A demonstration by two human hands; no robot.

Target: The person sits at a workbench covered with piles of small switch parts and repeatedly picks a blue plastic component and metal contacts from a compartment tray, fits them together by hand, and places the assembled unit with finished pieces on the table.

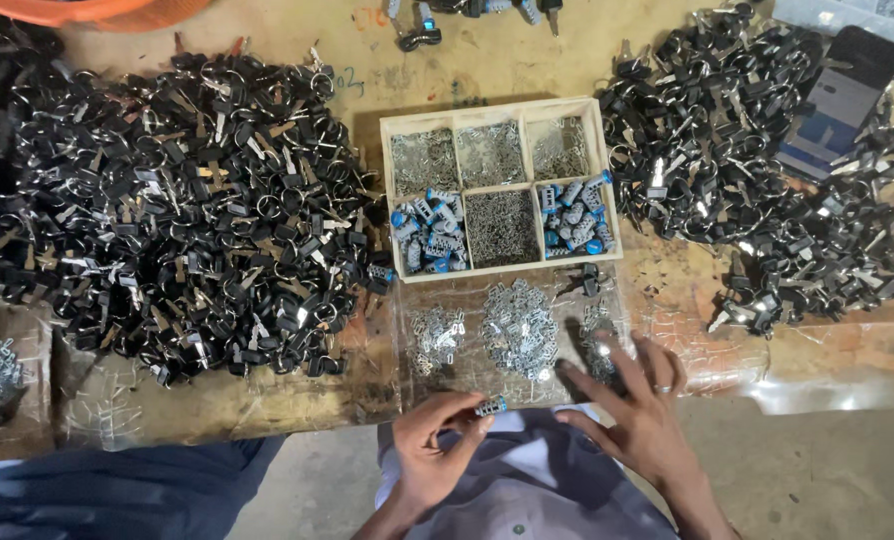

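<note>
- Left hand [429,440] sits at the near edge of the worktop [297,395], fingers curled shut around a small lock cylinder [489,407] with a blue end, pinched at the fingertips just over the edge.
- Right hand [635,400] lies spread wide and flat, holding nothing, its fingertips on the clear plastic sheet [527,380] beside the right-hand scatter of small metal plates [599,340].
- Three loose clusters of those plates sit on the sheet, the middle cluster [519,328] the thickest, all just far of the hands.
- Beyond them stands the wooden divided tray [499,110]: tiny metal parts in four compartments, blue-ended cylinders [427,232] in the near left and near right ones.
- Big heap of black-headed keys [167,200] crowds the left, running right up to the tray's left wall.
- A second key heap [747,160] fills the far right, with a phone [839,100] lying on it.
- Open room is slim: a bare strip of worktop along the near edge left of the hands, and a wrinkled plastic stretch to the right.
</note>
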